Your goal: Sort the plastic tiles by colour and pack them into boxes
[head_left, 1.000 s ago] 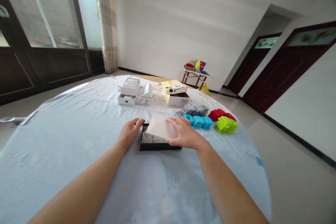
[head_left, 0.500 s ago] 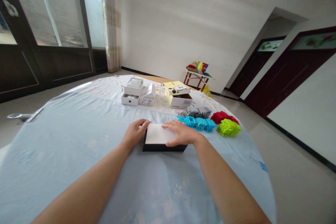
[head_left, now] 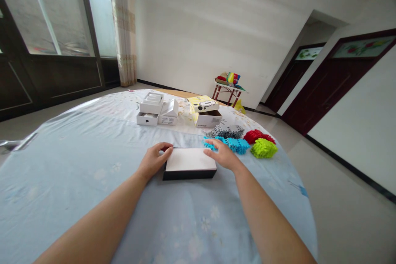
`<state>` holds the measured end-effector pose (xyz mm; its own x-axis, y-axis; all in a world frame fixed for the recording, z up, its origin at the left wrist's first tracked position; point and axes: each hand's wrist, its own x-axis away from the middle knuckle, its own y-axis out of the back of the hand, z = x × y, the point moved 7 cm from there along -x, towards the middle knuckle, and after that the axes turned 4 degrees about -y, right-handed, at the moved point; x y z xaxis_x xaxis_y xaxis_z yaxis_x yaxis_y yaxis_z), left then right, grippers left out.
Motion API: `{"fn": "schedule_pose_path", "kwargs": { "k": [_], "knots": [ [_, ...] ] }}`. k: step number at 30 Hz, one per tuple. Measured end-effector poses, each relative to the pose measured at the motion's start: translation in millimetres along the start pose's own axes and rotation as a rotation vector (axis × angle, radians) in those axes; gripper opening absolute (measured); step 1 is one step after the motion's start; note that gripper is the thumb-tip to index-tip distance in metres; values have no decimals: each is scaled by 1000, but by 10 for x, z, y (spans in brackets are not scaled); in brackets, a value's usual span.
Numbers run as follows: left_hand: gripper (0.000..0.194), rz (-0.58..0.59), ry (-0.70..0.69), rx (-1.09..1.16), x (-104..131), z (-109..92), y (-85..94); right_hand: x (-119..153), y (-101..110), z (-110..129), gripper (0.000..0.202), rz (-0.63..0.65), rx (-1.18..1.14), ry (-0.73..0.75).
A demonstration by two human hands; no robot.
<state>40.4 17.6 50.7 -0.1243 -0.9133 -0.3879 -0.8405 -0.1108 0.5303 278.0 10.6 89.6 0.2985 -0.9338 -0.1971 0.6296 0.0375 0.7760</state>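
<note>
A flat box with a white top and dark sides (head_left: 191,160) lies on the table in front of me. At its left side is my left hand (head_left: 154,160), its fingers curled along the edge near the far corner and its thumb against the rim. My right hand (head_left: 223,154) is at the far right corner, fingers stretched out and apart, the thumb touching the white top. Just beyond that hand lie blue interlocking plastic pieces (head_left: 236,145), partly hidden by its fingers.
Grey pieces (head_left: 227,131), red pieces (head_left: 258,136) and lime-green pieces (head_left: 264,148) lie at the right. Farther back stand white boxes (head_left: 148,119) and a yellow-and-white box (head_left: 206,120) with its lid askew. A pale blue cloth (head_left: 93,198) covers the round table.
My right hand has slid off the middle of the white top to the far right corner, uncovering most of it. My left hand stays at the left side. The view has shifted slightly.
</note>
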Motion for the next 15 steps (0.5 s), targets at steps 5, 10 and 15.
{"fn": "schedule_pose_path", "kwargs": {
  "k": [5, 10, 15],
  "knots": [
    [43, 51, -3, -16, 0, -3, -47, 137, -96, -186, 59, 21, 13, -15],
    [45, 68, 18, -30, 4, 21, -54, 178, -157, -207, 58, 25, -17, -8],
    [47, 76, 48, -18, 5, 30, -60, 184, -168, -232, 59, 11, -32, 2]
  ]
}}
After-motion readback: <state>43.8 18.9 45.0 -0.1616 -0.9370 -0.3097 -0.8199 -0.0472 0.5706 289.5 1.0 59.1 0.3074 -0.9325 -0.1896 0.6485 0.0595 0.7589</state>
